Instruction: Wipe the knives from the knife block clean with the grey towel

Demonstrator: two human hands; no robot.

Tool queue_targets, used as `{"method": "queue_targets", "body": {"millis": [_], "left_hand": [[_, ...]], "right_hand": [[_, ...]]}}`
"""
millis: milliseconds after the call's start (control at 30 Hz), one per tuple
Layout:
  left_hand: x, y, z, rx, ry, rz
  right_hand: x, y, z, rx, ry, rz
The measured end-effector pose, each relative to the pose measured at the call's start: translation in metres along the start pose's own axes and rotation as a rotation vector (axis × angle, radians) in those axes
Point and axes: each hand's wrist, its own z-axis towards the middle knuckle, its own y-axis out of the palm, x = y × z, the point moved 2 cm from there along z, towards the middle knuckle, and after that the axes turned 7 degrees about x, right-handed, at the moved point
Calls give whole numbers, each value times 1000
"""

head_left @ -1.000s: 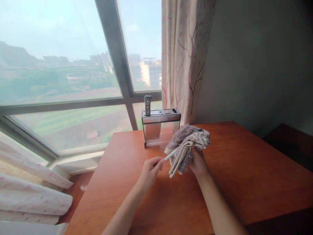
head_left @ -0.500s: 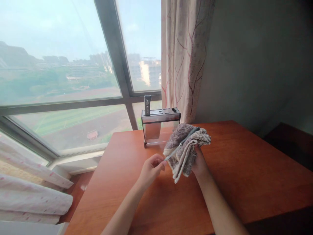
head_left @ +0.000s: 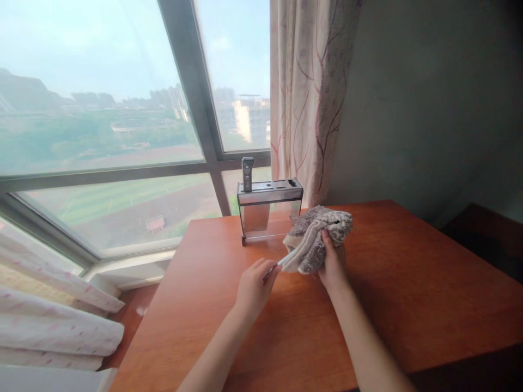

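My left hand [head_left: 258, 280] is closed in a pinch on the tip of a slim metal tool [head_left: 288, 258] with a narrow pale shaft or blade; I cannot tell which. Its upper part is now hidden in a grey-brown terry towel [head_left: 304, 226], folded around it. My right hand [head_left: 332, 261] grips the towel from the right, thumb on top. Just behind the towel stands a clear-sided knife block [head_left: 269, 193] with a dark slotted top. A broad-bladed knife [head_left: 247, 175] is upright in its left slot, grey handle up.
The reddish-brown wooden table [head_left: 196, 337] spreads under both forearms. Beyond its far left edge are a large window [head_left: 208, 158] and a white patterned curtain [head_left: 61, 326]. Another curtain [head_left: 306, 98] hangs behind the knife block, beside a dark wall [head_left: 420, 109].
The towel's hanging corner has been folded up over the tool, covering the dark handle that showed before. My right thumb has come round onto the towel. My left hand keeps its pinch.
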Motion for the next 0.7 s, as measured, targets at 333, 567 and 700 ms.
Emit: {"method": "queue_targets", "body": {"millis": [333,567,700], "left_hand": [[-4,6,-2,-165,-192,-260],[1,10,-5,-319,-426,-619],[1,12,-6,-328,-428,-671]], "right_hand": [[-2,-4,1,-23,92,21],[0,-3,0,-166,280,89],[-10,-2,0,-213,259,53]]}}
